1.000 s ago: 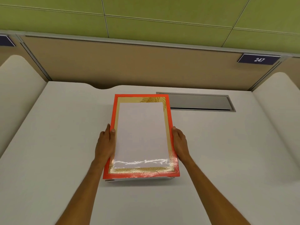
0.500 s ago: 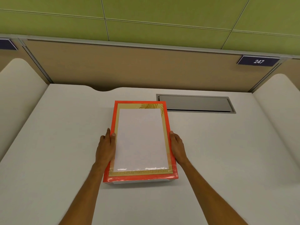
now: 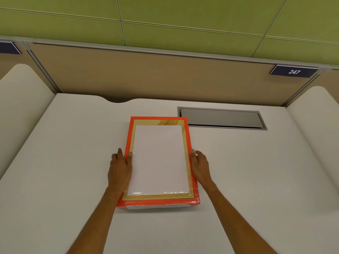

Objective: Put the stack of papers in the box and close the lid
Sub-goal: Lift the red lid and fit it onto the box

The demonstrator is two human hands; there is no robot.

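An orange-rimmed box lid (image 3: 158, 158) with a gold border and a glossy white middle panel lies flat over the box in the middle of the desk. A thin white strip of the box base (image 3: 157, 207) shows under its near edge. My left hand (image 3: 120, 167) grips the lid's left edge, thumb on top. At the right edge, my right hand (image 3: 200, 165) presses against the side with its thumb on the rim. The stack of papers is not visible.
The white desk (image 3: 73, 162) has a grey cable hatch (image 3: 222, 118) set in it just behind and right of the box. A tan partition (image 3: 165, 77) closes the back, with a "247" plate (image 3: 294, 71). Cream dividers stand at the left (image 3: 22, 99) and the right (image 3: 315, 110).
The lid has come down from a raised, slightly tilted position and now sits level on the box. Both hands stayed on its sides and moved down with it.
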